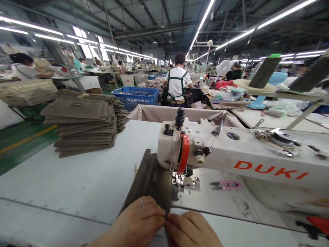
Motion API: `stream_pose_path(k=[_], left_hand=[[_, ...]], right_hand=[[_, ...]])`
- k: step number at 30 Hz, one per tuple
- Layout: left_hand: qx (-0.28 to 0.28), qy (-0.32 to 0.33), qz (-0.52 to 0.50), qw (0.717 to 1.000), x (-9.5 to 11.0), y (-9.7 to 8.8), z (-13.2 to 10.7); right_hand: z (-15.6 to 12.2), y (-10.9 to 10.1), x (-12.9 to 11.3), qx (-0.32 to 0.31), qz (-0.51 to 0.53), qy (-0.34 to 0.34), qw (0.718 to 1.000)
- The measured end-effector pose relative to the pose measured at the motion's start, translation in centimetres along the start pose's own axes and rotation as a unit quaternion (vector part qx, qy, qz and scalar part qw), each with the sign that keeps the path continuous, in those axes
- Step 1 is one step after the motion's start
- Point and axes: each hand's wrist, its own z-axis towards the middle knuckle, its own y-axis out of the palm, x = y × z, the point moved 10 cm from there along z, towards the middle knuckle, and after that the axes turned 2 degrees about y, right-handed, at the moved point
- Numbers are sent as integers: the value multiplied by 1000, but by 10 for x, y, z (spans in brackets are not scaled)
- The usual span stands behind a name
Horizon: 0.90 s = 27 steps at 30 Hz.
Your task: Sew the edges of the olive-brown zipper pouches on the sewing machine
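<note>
A dark olive fabric panel with a small label lies flat on the table, its right edge running beside the presser foot of the sewing machine. My left hand, with a ring on one finger, pinches the panel's near right corner. Right against it, my right hand is closed on the same corner, fingertips almost touching the left ones. Whether the needle is in the fabric cannot be made out. A gold zipper pull shows at the panel's left side.
A tall stack of olive fabric pieces stands at the left of the white table. Pink-handled thread snips lie right of the presser foot. Beyond are a cloth-lined bin, a blue basket, thread cones and a seated person.
</note>
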Motion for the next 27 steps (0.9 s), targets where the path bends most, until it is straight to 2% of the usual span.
stream_pose_path(k=[3,12,17,22,27], left_hand=[[-23,-18,-15,999,-10,3,5],[-38,-24,-15,999,-36,8,17],[-53,-26,0,998,-49,14,24],[-46,-3,14,999,-59,14,33],[-37,-19,32,999,-71,8,44]], right_hand=[[8,0,9,-15,25,20,999],[33,2,29,-71,94,74,990],[41,10,45,-132,91,119,980],[40,22,59,-193,58,168,965],[40,25,68,-179,41,187,965]])
